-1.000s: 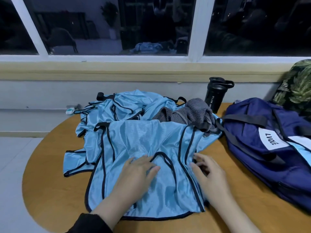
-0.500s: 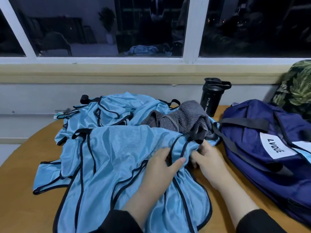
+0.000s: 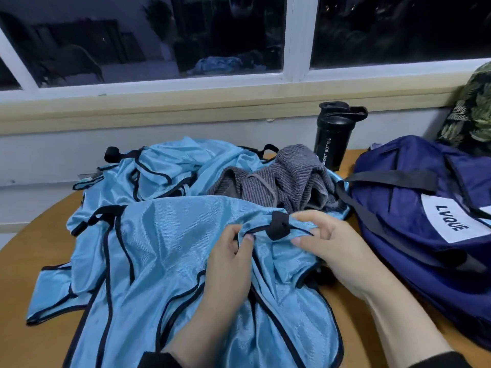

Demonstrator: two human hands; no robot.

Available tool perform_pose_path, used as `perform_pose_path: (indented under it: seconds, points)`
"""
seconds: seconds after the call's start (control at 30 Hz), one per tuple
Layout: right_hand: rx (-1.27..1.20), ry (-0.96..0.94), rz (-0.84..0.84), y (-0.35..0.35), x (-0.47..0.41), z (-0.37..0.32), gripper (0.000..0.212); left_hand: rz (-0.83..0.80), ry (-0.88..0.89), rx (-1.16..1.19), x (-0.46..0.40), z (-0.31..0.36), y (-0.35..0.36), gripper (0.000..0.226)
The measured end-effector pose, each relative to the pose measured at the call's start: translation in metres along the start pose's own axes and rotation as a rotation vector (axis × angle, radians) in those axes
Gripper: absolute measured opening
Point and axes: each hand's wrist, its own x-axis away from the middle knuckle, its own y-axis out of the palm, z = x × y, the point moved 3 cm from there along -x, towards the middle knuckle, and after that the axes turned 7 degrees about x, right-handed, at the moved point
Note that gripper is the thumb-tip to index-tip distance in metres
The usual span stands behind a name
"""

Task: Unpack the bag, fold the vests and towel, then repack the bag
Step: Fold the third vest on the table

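A light blue vest with black trim lies spread on the round wooden table. My left hand and my right hand both pinch its upper right shoulder strap, where a black loop sits between them. More blue vests lie heaped behind it. A grey striped towel is crumpled on that heap. The navy bag with a white label lies on the right of the table.
A black sport bottle stands at the table's back edge near the wall under the window. A leaf-patterned cloth thing sits at the far right behind the bag.
Both hands moved up from the vest's lower middle to its upper right strap and took hold of it. The camera came closer to the table.
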Motion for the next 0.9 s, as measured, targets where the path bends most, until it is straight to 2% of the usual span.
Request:
perform_pose_path:
  seconds: [0.07,0.13,0.17,0.27,0.33,0.4,0.47,0.57,0.63,0.7,0.77,0.83,0.9]
  points:
    - [0.061,-0.008,-0.044,-0.003,0.003,-0.004,0.022,0.006,-0.013,0.047,-0.001,0.000,0.000,0.015]
    - [0.142,-0.050,-0.048,-0.005,0.005,-0.007,0.010,0.009,-0.031,0.088,-0.001,0.001,0.000,0.016]
    - [0.168,-0.057,-0.028,-0.007,0.005,-0.007,0.013,0.011,-0.036,0.097,0.000,0.002,0.001,0.017]
    - [0.051,-0.028,-0.007,-0.010,0.005,-0.006,0.015,0.023,-0.079,0.154,0.003,0.004,0.002,0.019]
    - [0.145,-0.035,0.084,-0.016,0.003,-0.002,0.020,0.012,-0.106,0.176,0.004,0.005,0.002,0.019]
    - [0.427,-0.052,0.292,-0.026,-0.001,0.005,0.020,-0.032,-0.080,0.141,0.005,0.007,0.002,0.016]
    - [0.558,-0.009,0.476,-0.033,-0.004,0.010,0.013,-0.122,0.030,0.098,0.009,0.010,0.003,0.015]
    - [0.672,0.077,0.485,-0.037,-0.007,0.018,0.010,-0.378,0.295,-0.117,0.019,0.016,0.012,0.031]
    - [0.558,0.116,0.504,-0.043,-0.008,0.025,0.014,-0.575,0.371,-0.364,0.024,0.007,0.024,0.052]
    - [0.338,0.127,0.544,-0.048,-0.008,0.026,0.027,-0.663,0.368,-0.591,0.025,0.001,0.032,0.067]
    - [0.142,0.034,0.598,-0.049,-0.004,0.018,0.036,-0.678,0.338,-0.695,0.026,0.002,0.035,0.065]
    - [0.206,-0.171,0.712,-0.052,0.005,0.003,0.039,-0.651,0.312,-0.670,0.027,0.005,0.035,0.059]
    - [0.340,-0.381,0.645,-0.045,0.012,-0.010,0.031,-0.542,0.215,-0.529,0.024,0.004,0.031,0.050]
